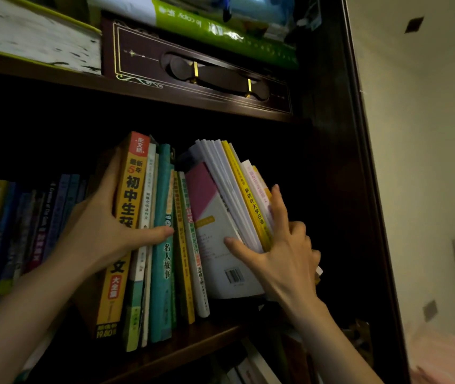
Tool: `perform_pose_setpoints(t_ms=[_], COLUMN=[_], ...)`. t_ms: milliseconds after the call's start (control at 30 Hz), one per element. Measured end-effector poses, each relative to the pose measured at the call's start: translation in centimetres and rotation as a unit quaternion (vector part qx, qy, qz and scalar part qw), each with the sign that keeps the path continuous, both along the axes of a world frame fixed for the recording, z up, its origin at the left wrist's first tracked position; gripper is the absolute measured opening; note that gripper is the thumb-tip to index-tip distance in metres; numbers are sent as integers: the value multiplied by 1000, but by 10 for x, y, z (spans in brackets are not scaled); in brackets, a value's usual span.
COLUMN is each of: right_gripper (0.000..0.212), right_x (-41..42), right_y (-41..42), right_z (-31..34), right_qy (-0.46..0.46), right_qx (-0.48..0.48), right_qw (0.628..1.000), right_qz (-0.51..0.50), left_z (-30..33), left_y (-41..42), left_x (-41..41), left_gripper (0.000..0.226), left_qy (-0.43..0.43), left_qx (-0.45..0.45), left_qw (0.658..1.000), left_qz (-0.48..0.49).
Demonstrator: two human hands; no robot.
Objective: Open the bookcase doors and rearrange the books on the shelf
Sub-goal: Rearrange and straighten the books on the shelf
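A row of books stands on the dark wooden shelf (193, 345). My left hand (101, 228) grips a thick orange book (126, 217), fingers behind it and thumb across its spine and the neighbouring teal book (162, 273). My right hand (281, 250) clasps a leaning bundle of thin white and yellow books (232, 206), thumb on the white back cover with a barcode, fingers along the right side. The bundle tilts to the left against the upright books. Dark blue and purple books (27, 231) fill the shelf's left part.
The shelf above carries a dark brown box with a handle (198, 70), a green package (220, 26) and a pale box (32, 37). The bookcase's right side panel (359, 189) borders a pale wall. More books lie on the shelf below (254, 367).
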State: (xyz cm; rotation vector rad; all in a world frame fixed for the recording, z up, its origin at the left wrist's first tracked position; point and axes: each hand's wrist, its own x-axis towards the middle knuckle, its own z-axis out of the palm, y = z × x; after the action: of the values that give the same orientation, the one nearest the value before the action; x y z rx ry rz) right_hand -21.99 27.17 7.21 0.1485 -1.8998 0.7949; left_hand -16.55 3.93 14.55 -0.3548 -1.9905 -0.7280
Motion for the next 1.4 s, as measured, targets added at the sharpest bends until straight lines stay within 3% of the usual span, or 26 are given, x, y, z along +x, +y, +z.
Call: perform_pose_setpoints(t_ms=[300,600,767,933,1167,1400], right_gripper=[108,84,82,80,73,63], right_x=[-6,-3,-15,-19,-16,-14], right_y=[4,-3,3,4,12,5], right_z=[-15,-29,-29,-37,-49,-53], right_qy=[-4,9,1,8,-11,-11], right_qx=[-87,31,-21,-81,-48,-3], right_qw=[993,998,998,995,996,999], right_qz=[76,45,58,52,80,45], left_z=[-5,-22,-22,-10,-16,-39], left_y=[24,16,30,49,59,62], left_x=[-14,-16,-19,-37,-38,-35], left_gripper=[133,130,134,135,124,127], left_qy=[0,-16,-5,-95,-115,-100], left_qx=[-64,-24,-54,-111,-113,-79], left_qw=[997,999,998,989,986,992], left_qz=[39,-19,-10,-26,-46,-7])
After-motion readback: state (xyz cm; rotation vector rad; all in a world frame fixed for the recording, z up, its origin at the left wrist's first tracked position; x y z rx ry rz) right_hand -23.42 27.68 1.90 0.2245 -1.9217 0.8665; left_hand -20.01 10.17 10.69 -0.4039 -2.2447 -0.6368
